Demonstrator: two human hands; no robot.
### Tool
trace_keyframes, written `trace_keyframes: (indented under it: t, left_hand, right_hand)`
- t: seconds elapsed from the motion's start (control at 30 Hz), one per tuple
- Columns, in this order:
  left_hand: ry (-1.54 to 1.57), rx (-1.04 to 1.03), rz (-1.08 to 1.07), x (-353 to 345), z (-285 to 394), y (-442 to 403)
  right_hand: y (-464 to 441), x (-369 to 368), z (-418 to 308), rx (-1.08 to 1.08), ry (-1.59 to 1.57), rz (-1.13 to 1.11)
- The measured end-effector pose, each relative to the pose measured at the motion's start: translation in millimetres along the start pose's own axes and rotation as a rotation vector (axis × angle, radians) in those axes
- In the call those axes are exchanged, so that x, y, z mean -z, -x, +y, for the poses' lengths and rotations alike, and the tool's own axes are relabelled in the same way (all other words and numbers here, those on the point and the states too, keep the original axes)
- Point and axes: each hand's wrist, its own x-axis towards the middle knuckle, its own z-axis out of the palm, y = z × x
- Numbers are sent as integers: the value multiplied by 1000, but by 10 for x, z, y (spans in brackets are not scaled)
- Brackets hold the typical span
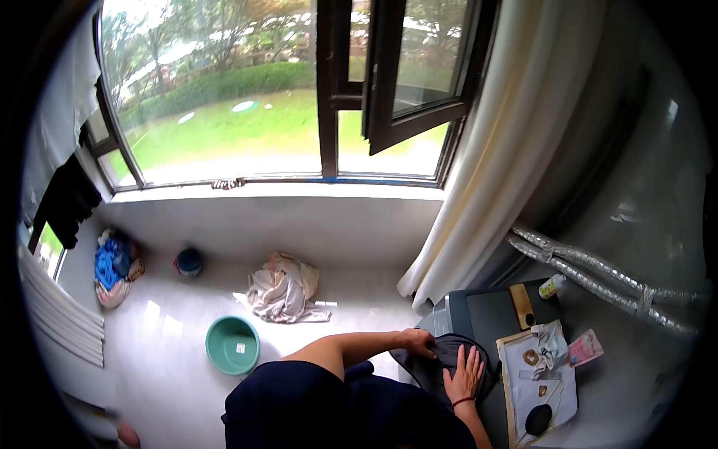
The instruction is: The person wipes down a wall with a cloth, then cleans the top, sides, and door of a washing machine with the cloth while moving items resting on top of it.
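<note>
A dark grey cloth item (pixel 428 376) with a stitched, curved edge lies on the corner of a grey-green cabinet (pixel 479 308); its exact kind is unclear. My left hand (pixel 417 341) has its fingers curled over the upper left edge of this cloth and grips it. Flat on the cloth's right side rests my right hand (pixel 464 376), fingers spread, a red string round the wrist. The lower part of the cloth is hidden behind my dark clothing (pixel 314 408).
Right of my hands, a white board (pixel 512 389) bears a crumpled cloth (pixel 552 346) and a black oval object (pixel 538 420). Behind stand a bottle (pixel 552 286) and a tan case (pixel 521 303). A green basin (pixel 233 346) and heaped cloths (pixel 284 288) are on the floor.
</note>
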Motion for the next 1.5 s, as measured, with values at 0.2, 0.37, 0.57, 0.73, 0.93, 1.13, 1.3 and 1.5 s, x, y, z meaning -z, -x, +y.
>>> trace_keyframes:
  t: [0.2, 0.37, 0.57, 0.73, 0.93, 1.13, 1.3, 1.5]
  left_hand:
    - [27, -32, 373, 607, 849, -64]
    - [-12, -30, 509, 628, 995, -392]
    - [-330, -178, 330, 157, 700, -525]
    - [-264, -97, 252, 453, 782, -297]
    - [-364, -68, 259, 485, 483, -457]
    - [-308, -91, 375, 696, 501, -508]
    - [-498, -224, 477, 905, 522, -607]
    - [-458, -76, 262, 1257, 526, -892]
  right_hand:
    - [120, -74, 47, -126, -12, 23]
    - [-144, -252, 86, -185, 40, -13]
    - [-407, -338, 54, -186, -33, 21]
    - [-499, -222, 8, -181, -79, -8]
    - [-721, -340, 27, -161, -119, 34]
    - [-892, -367, -3, -166, -173, 102]
    - [-1075, -361, 0, -163, -199, 130]
    - [-1438, -360, 52, -227, -232, 95]
